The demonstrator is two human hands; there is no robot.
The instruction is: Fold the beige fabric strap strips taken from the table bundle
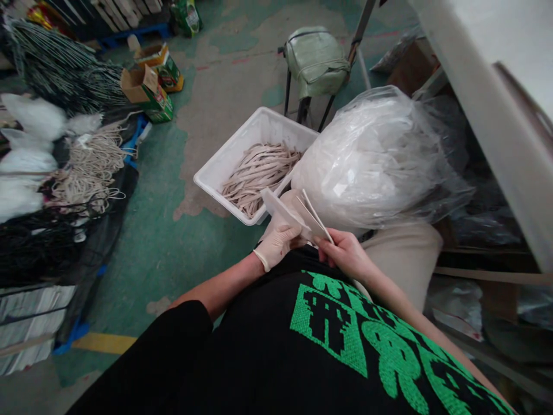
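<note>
Strips (260,174) in tub (235,144) beside bag (363,164)

Stool (317,57), seat wrapped in green: stands beyond the fingers (291,233). Open green cartons (159,108), two: ahead-left of the fingers. Dark green rods (56,63), bundled: farther left. Beige cords (93,164), tangled: left of the fingers, beside white plastic bags (23,167).

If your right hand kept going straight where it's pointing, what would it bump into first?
Probably the left hand, just past the pale strips that the right hand pinches, though depth is hard to judge.
</note>
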